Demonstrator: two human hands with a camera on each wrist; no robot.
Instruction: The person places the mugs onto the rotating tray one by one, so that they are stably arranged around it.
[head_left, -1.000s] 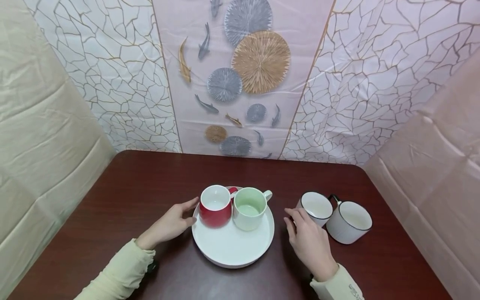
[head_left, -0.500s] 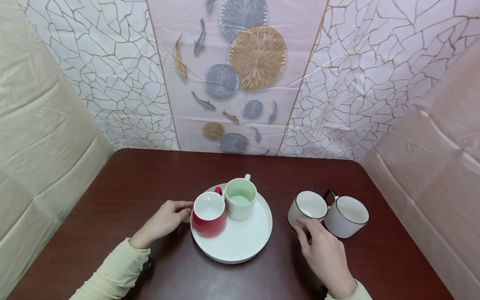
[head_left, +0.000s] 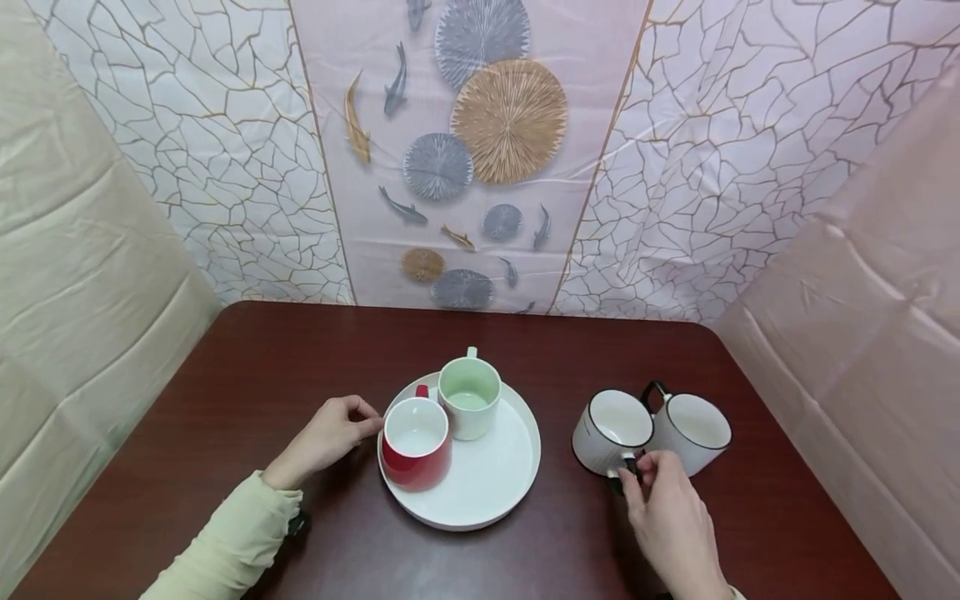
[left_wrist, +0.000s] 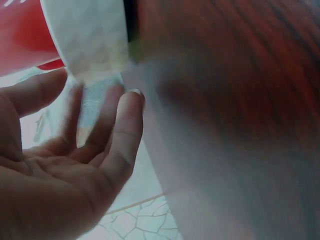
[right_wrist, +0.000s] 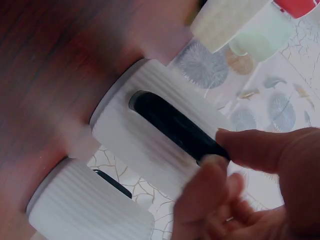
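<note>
In the head view, a white round tray point(head_left: 495, 487) carries a red mug point(head_left: 417, 467) at its left and a pale green mug point(head_left: 470, 417) at its back, handles pointing away. My left hand point(head_left: 330, 440) is at the tray's left edge, fingers loosely bent; in the left wrist view the thumb tip point(left_wrist: 59, 80) lies right at the rim. To the right, my right hand point(head_left: 671, 512) pinches the black handle point(right_wrist: 175, 127) of a black-rimmed white mug point(head_left: 596, 442) between thumb and fingers. This mug is upright, its ribbed side showing in the right wrist view.
A second white mug point(head_left: 688, 442) with a black rim stands close at the right of the held one, its black handle towards the back left. All sits on a dark red-brown table point(head_left: 300, 350), bordered by patterned cloth point(head_left: 255, 167) behind and padded cloth at the sides.
The tray with the red and green mugs has turned counterclockwise, swinging their handles from right to back. My right hand has come forward and taken hold of the nearer white mug's handle.
</note>
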